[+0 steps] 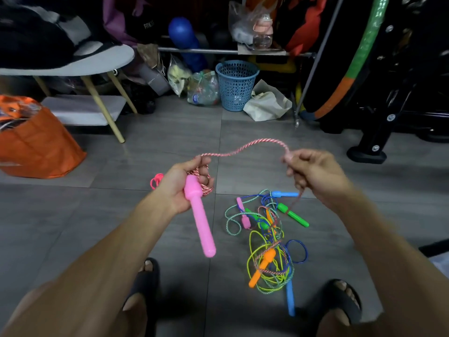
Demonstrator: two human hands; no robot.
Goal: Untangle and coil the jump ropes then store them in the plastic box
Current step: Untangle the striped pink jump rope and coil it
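light: dim, soft, indoor | shadows: faint on the floor [170, 132] | blur: my right hand [313, 173] smeared | edges: wide-angle bowing | glare: mild floor sheen

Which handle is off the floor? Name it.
The big pink handle, gripped at its top by the left hand. The other handles lie in the rope tangle on the floor.
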